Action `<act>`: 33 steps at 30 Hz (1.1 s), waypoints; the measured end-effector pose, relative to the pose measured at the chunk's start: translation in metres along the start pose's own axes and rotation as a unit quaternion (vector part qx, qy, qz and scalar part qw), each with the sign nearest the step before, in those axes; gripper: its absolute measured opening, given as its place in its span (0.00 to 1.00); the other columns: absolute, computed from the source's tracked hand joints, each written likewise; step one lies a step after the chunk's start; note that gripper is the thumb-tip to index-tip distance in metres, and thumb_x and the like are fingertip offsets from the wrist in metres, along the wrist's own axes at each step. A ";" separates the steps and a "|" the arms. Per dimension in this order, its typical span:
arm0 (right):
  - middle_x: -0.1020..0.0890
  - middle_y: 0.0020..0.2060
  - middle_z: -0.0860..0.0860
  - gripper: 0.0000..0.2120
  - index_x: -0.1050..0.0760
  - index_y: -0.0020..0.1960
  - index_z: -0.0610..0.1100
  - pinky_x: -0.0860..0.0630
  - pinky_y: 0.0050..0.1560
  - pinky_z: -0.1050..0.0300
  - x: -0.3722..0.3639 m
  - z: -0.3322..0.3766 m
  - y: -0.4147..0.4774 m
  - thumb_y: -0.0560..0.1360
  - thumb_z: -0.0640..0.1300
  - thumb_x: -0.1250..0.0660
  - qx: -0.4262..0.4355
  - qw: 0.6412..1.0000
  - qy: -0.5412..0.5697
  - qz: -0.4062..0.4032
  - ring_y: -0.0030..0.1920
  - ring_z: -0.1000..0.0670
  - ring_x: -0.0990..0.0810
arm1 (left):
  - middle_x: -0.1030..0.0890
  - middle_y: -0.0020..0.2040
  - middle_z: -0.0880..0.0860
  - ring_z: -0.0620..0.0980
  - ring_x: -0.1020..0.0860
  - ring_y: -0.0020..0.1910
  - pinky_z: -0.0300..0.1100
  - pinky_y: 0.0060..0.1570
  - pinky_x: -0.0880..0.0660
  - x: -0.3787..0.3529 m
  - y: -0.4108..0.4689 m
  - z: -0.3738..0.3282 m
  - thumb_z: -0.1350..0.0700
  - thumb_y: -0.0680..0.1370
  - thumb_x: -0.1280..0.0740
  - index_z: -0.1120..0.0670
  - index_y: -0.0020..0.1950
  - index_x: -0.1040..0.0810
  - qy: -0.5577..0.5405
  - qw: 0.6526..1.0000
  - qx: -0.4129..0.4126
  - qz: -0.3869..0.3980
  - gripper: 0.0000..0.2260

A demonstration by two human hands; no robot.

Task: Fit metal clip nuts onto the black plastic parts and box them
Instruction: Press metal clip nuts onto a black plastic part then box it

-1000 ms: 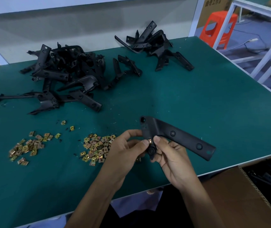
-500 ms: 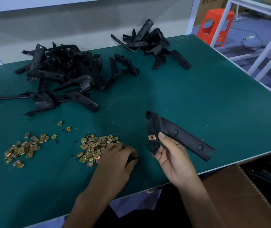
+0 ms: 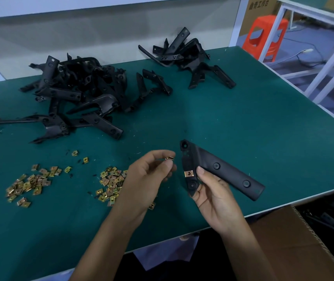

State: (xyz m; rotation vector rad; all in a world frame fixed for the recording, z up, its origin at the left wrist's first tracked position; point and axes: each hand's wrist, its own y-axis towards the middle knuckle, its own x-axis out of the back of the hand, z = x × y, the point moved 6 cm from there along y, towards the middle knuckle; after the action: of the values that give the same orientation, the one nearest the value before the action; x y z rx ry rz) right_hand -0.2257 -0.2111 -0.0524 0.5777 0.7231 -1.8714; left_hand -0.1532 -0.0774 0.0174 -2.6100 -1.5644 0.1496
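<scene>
My right hand (image 3: 212, 197) grips a black plastic part (image 3: 223, 169) by its short bent end, held above the table's near edge. One brass clip nut (image 3: 189, 174) sits fitted on that part's edge, just left of my thumb. My left hand (image 3: 148, 177) is raised a little to the left of the part and pinches a loose clip nut (image 3: 169, 158) between thumb and fingertips. Below the left hand lies a heap of clip nuts (image 3: 110, 184). A second heap (image 3: 28, 184) lies further left.
A large pile of black parts (image 3: 75, 98) covers the far left of the green table (image 3: 243, 122), with a smaller pile (image 3: 186, 59) at the far middle. A cardboard box (image 3: 296, 244) stands below the table's near right edge. An orange stool (image 3: 265, 35) is beyond the table.
My left hand went from the part down to the nut heap, then rose again pinching a clip nut. The fitted nut on the part became visible. My right hand kept hold of the part.
</scene>
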 end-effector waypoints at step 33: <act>0.14 0.41 0.46 0.12 0.13 0.50 0.44 0.21 0.33 0.59 -0.003 -0.006 -0.001 0.68 0.45 0.23 0.054 0.994 -0.094 0.019 0.39 0.51 0.16 | 0.14 0.48 0.55 0.49 0.19 0.45 0.42 0.46 0.27 -0.012 -0.003 0.016 0.55 0.69 0.26 0.53 0.46 0.13 -0.181 0.972 0.151 0.010 0.08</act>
State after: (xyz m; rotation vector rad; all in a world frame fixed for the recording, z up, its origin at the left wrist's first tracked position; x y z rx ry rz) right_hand -0.2248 -0.2047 -0.0548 0.4728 0.4869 -1.9075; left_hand -0.1639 -0.0856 0.0024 -2.4511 -1.4666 0.8385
